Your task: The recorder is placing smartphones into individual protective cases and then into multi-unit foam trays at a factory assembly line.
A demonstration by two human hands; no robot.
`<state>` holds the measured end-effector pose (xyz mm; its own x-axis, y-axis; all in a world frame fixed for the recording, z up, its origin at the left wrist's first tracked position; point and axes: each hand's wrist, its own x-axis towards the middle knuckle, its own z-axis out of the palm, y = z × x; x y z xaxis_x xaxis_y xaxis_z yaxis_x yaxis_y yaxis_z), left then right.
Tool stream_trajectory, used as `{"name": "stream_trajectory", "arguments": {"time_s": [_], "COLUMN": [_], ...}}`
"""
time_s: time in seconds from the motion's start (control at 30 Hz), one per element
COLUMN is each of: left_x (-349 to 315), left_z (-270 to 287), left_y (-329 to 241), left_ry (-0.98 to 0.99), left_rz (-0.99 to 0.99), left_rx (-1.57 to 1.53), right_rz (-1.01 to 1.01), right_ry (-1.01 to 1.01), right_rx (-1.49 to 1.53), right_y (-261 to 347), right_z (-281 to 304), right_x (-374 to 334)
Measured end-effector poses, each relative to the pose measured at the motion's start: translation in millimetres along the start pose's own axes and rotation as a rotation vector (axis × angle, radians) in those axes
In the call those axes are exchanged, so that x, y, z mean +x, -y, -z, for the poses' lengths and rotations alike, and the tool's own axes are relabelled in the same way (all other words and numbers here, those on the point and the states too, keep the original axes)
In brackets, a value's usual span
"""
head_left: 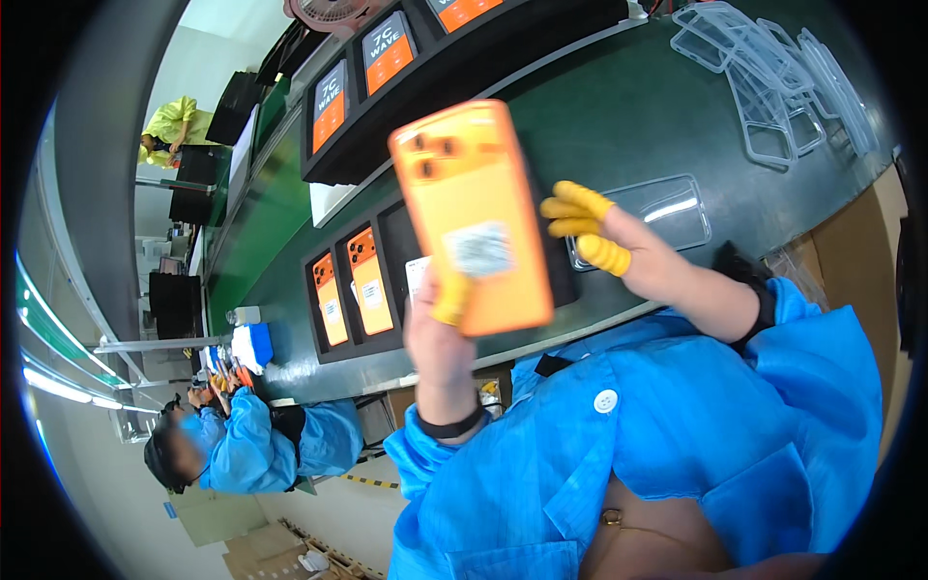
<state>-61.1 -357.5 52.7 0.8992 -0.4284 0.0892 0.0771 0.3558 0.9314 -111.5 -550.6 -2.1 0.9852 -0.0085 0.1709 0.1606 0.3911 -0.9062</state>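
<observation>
Green table (pixel 604 111) beneath, left fingers (pixel 450 302) grip an orange phone (pixel 498 198), probably stiff and slippery, best held by its edges; right fingers (pixel 583 198) spread empty.

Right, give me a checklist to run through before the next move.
1. Orange phone held: ok, gripped in the left hand.
2. Right hand free: ok, thumb and fingers apart, holding nothing.
3. Clear case laid out: ok, on the table, apart from the pile of cases.
4. Right fingers off that case: cannot tell; they overlap its edge in view.
5. Left finger covers: cannot tell; thumb covered, other fingertips hidden.
6. White label readable: not ok, blurred.
</observation>
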Motion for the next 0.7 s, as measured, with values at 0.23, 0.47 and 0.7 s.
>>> {"name": "stream_trajectory", "arguments": {"time_s": [0.23, 0.47, 0.7], "left_x": [4.1, 24.7, 78.6], "left_z": [29.6, 113.0, 117.6], "left_y": [-5.9, 13.3, 33.6], "left_ry": [-0.078, 0.042, -0.122], "left_rz": [-0.103, 0.096, -0.028], "left_rx": [1.437, 1.732, 1.839], "right_rz": [-0.078, -0.154, -0.156], "right_ry": [-0.092, -0.014, 0.057], "right_rx": [0.127, 0.098, 0.158], "right_y": [19.7, 28.2, 26.8], "right_z": [-2.5, 17.4, 18.6], "right_x": [2.0, -5.7, -7.2]}}
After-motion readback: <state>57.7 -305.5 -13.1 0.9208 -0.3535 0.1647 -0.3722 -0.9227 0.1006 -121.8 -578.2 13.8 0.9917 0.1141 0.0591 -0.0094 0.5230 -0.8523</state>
